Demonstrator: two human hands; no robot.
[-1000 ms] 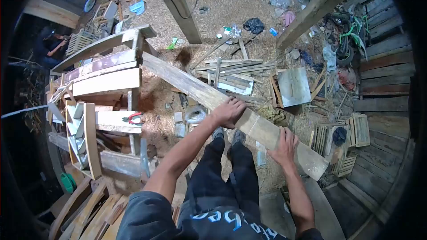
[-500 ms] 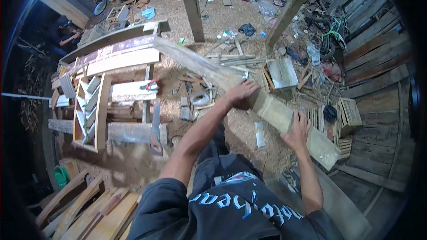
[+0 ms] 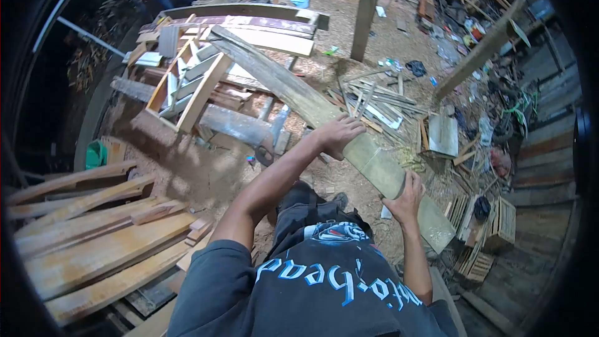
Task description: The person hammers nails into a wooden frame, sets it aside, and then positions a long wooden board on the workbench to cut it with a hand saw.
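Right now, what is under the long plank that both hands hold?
The plank rests its far end on stacked pale boards. Below its middle, loose slats show. Whatever lies straight beneath it, between left hand and right hand, is covered.

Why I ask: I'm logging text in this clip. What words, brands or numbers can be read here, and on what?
Black shirt: blue gothic lettering runs across it, upside down to the camera and creased; too distorted to read surely.
Emblem above the lettering: no words legible.
Plank, boards, crates: no writing visible.
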